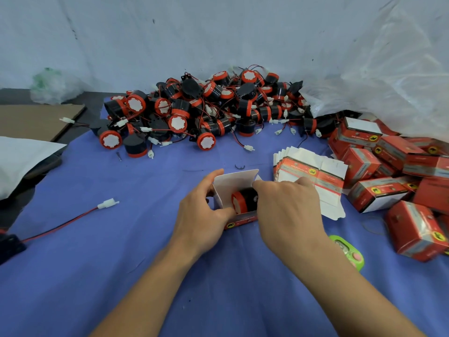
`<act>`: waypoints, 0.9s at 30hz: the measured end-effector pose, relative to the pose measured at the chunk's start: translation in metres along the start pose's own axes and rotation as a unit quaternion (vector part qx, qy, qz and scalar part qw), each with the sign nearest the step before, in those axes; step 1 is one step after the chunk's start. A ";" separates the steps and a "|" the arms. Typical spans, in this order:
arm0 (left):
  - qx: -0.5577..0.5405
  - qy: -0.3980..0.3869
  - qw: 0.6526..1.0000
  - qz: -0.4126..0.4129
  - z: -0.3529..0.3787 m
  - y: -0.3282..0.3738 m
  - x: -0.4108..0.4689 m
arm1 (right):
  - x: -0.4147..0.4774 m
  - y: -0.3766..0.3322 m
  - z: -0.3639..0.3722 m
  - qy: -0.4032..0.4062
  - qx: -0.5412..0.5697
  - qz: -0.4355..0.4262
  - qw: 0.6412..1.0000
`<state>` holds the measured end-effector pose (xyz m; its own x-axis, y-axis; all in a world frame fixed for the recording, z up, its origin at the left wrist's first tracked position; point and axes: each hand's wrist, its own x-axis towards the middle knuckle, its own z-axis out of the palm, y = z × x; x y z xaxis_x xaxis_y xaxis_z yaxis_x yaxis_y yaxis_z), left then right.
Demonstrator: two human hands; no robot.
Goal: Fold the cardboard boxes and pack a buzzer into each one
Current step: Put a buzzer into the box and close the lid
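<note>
In the box gripped by left hand and right hand, the buzzer lies sideways, face-left.

A round red-and-black buzzer sits in the open cardboard box. Behind lie heaped buzzers, to the right flat cartons.

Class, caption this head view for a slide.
The left hand holds a box with a buzzer inside, right hand at its flap, beside flat boxes and packed boxes, buzzer pile behind.
</note>
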<state>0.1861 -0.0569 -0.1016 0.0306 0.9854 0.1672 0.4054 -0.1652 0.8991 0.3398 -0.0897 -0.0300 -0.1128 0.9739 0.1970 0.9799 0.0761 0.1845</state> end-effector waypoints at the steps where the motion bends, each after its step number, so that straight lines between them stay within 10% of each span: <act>1: 0.000 -0.005 1.000 0.003 0.000 0.000 0.000 | 0.001 0.002 -0.002 -0.003 0.004 0.000 1.000; 8: -0.031 -0.029 0.999 -0.001 0.000 0.001 0.001 | 0.016 0.019 -0.002 -0.019 0.148 0.018 0.989; 14: -0.042 -0.049 0.998 0.006 -0.003 0.002 0.001 | 0.021 0.027 0.007 -0.089 0.438 0.072 0.892; 19: -0.057 -0.036 0.998 0.003 -0.003 0.003 0.001 | 0.025 0.009 0.001 -0.077 0.130 0.021 0.988; 27: -0.087 -0.036 0.996 0.007 0.000 0.005 0.002 | 0.032 -0.029 -0.011 -0.069 -0.061 -0.070 0.993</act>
<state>0.1879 -0.0561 -0.0965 0.1028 0.9823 0.1563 0.2412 -0.1770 0.9542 0.3059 -0.0627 -0.0181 -0.2152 0.9762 0.0288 0.9276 0.1951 0.3186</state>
